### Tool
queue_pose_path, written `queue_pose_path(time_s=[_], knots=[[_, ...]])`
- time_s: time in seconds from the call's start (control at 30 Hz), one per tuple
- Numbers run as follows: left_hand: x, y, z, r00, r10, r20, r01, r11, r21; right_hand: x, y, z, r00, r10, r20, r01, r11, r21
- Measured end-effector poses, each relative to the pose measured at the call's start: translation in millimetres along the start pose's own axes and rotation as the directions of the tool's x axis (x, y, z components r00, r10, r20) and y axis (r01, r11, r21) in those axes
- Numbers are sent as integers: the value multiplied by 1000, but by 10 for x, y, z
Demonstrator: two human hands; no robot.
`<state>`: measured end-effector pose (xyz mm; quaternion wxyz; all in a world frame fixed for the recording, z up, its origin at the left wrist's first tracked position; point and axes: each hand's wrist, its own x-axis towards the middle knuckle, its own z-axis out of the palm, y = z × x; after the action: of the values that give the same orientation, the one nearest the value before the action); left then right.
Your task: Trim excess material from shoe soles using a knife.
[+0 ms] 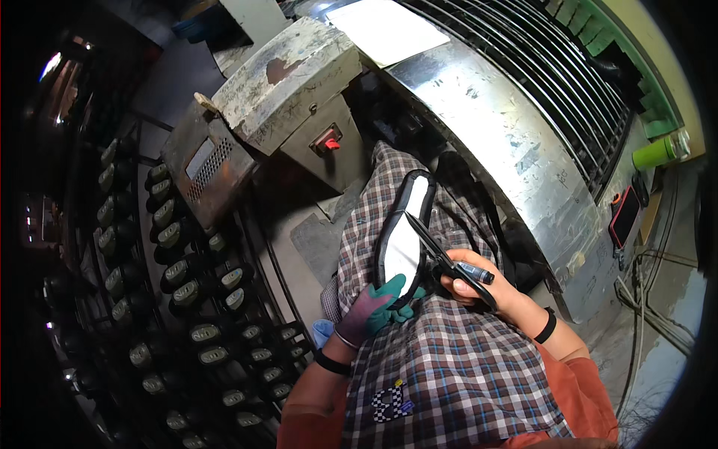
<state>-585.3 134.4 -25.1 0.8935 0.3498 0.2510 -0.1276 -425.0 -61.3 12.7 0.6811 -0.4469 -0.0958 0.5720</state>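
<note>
In my lap lies a black shoe upper (380, 254) with its white sole side (400, 251) facing up. My left hand (378, 308), in a purple and green glove, is closed round its near end. In my bare right hand (479, 277) is a long, dark, slim tool like pincers (441, 258). The tool's tip meets the white sole side near its narrow waist. A short dark cylinder like a marker pen (476, 272) also sits in the right hand's grip. Beneath the shoe spreads a checked apron (464, 352).
Racks of several black shoes (176, 273) stand at the left. Ahead is a worn metal machine box (292, 82) with a red switch (330, 144). A metal counter (493, 112) with a rod conveyor (538, 60) curves along the right, carrying papers (385, 30), a green bottle (658, 152) and a phone (624, 217).
</note>
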Motion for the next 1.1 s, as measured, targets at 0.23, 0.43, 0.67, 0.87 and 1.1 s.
queue_pose_path(time_s=[0.23,0.43,0.67,0.87,1.1], knots=[[-14,-69,-195,1000,-7,-26,8,999,51,130,35,43,999,46,1,-46,999,-20],[7,-37,-247,999,-29,24,33,987,-160,240,37,84,999,54,-3,-54,996,-67],[33,-110,-306,999,-23,39,29,982,-185,191,79,44,993,101,-67,-104,993,-51],[51,-142,-360,998,-16,58,24,990,-137,210,51,63,993,114,-19,-114,993,17],[59,-291,-493,999,-39,-20,35,979,-203,196,-172,35,898,-411,158,261,208,-943]])
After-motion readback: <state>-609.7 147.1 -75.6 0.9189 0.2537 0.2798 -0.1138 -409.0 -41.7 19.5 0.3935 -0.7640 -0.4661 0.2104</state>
